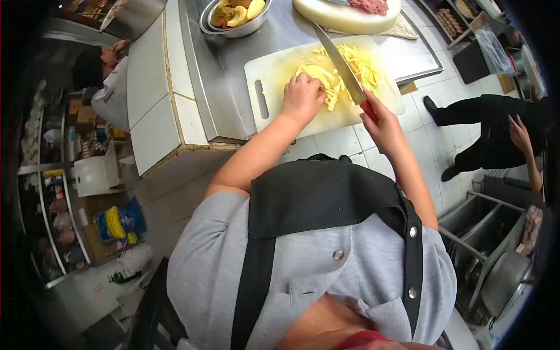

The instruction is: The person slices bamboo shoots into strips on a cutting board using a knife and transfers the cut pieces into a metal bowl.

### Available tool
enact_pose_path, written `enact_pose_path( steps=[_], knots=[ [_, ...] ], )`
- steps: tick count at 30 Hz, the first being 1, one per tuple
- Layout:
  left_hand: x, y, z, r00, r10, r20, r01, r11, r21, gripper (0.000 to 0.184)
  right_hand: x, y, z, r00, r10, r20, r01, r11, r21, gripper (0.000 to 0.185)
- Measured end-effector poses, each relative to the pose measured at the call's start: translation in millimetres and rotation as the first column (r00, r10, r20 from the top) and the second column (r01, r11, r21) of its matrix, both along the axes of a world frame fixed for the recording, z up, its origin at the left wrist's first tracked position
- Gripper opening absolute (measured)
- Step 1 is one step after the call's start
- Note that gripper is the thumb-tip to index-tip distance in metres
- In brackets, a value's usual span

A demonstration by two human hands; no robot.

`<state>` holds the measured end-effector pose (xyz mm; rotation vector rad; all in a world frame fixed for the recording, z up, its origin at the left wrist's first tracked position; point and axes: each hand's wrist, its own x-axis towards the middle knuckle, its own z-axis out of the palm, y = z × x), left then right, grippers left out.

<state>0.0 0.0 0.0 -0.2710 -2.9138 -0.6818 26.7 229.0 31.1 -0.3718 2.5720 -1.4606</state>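
On a white cutting board lie pale yellow slices at the middle and a heap of thin yellow strips to the right. My left hand rests with curled fingers on the slices, pressing them to the board. In my right hand is the red handle of a large knife. The blade points up and away, between the slices and the strips, close to my left fingertips. My right fingers are wrapped round the handle.
A metal bowl with yellow pieces stands at the counter's back left. Minced meat lies on a round pale board behind. A person in black stands at the right, another person at the left beyond the tiled ledge.
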Motion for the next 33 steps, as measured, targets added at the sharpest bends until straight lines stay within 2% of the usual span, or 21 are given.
enact_pose_path(
  steps=[2, 3, 5, 6, 8, 12, 15, 17, 20, 21, 23, 24, 25, 27, 29, 31, 32, 33],
  knots=[
    [9, -9, -5, 0.991, 0.081, -0.107, -0.07, 0.993, 0.099, 0.037, 3, -5, 1, 0.998, 0.047, 0.047, -0.044, 0.997, -0.064, 0.055],
    [-7, 14, -5, 0.986, 0.094, -0.139, -0.084, 0.993, 0.08, 0.037, -15, 22, -1, 0.998, 0.064, 0.016, -0.062, 0.995, -0.084, 0.055],
    [-9, 20, -6, 0.992, 0.112, -0.064, -0.104, 0.988, 0.118, 0.036, -24, 37, 4, 0.993, 0.112, 0.036, -0.11, 0.993, -0.049, 0.055],
    [0, 17, -6, 0.991, 0.131, -0.042, -0.127, 0.988, 0.085, 0.036, -22, 35, 1, 0.989, 0.136, 0.056, -0.132, 0.989, -0.067, 0.055],
    [1, 21, -6, 0.984, 0.178, -0.022, -0.172, 0.972, 0.161, 0.031, -28, 43, 1, 0.984, 0.168, 0.055, -0.162, 0.983, -0.091, 0.055],
    [8, 29, -7, 0.98, 0.18, -0.084, -0.163, 0.971, 0.177, 0.021, -38, 53, 3, 0.977, 0.196, 0.084, -0.184, 0.974, -0.13, 0.055],
    [14, 37, 8, 0.982, 0.169, -0.083, -0.142, 0.954, 0.263, 0.011, -40, 55, -1, 0.972, 0.215, 0.095, -0.198, 0.967, -0.162, 0.055],
    [10, 38, 28, 0.977, 0.201, 0.074, -0.214, 0.884, 0.415, 0.008, -37, 52, 5, 0.977, 0.201, 0.069, -0.189, 0.972, -0.142, 0.055],
    [-7, 16, 38, 0.979, 0.196, 0.057, -0.199, 0.864, 0.461, 0.012, -31, 48, 16, 0.983, 0.175, 0.052, -0.169, 0.981, -0.095, 0.055],
    [-11, 8, 38, 0.98, 0.191, 0.054, -0.194, 0.862, 0.468, 0.012, -29, 46, 18, 0.981, 0.167, 0.094, -0.159, 0.983, -0.091, 0.055],
    [-23, -11, 35, 0.978, 0.152, 0.141, -0.207, 0.674, 0.71, 0.018, -27, 42, 21, 0.98, 0.154, 0.127, -0.145, 0.986, -0.08, 0.055],
    [-31, -25, 20, 0.97, 0.172, 0.17, -0.241, 0.649, 0.722, 0.025, -26, 41, 20, 0.982, 0.14, 0.125, -0.131, 0.988, -0.081, 0.055],
    [-37, -35, 7, 0.972, 0.167, 0.165, -0.234, 0.646, 0.726, 0.025, -24, 39, 20, 0.984, 0.126, 0.124, -0.117, 0.99, -0.083, 0.055],
    [-42, -47, -11, 0.904, 0.266, 0.335, -0.411, 0.758, 0.506, 0.028, -18, 34, 22, 0.986, 0.107, 0.13, -0.097, 0.992, -0.081, 0.055],
    [-45, -52, -23, 0.912, 0.246, 0.328, -0.383, 0.798, 0.466, 0.029, -16, 30, 22, 0.988, 0.08, 0.135, -0.071, 0.995, -0.076, 0.055],
    [-42, -50, -23, 0.924, 0.281, 0.259, -0.352, 0.89, 0.291, 0.029, -13, 28, 19, 0.992, 0.081, 0.092, -0.072, 0.992, -0.103, 0.055],
    [-40, -48, -23, 0.926, 0.276, 0.257, -0.347, 0.889, 0.299, 0.029, -12, 26, 18, 0.993, 0.077, 0.089, -0.068, 0.993, -0.096, 0.055],
    [-38, -42, -17, 0.955, 0.287, 0.079, -0.297, 0.934, 0.198, 0.029, -11, 25, 17, 0.995, 0.069, 0.069, -0.063, 0.994, -0.091, 0.054]
  ],
)
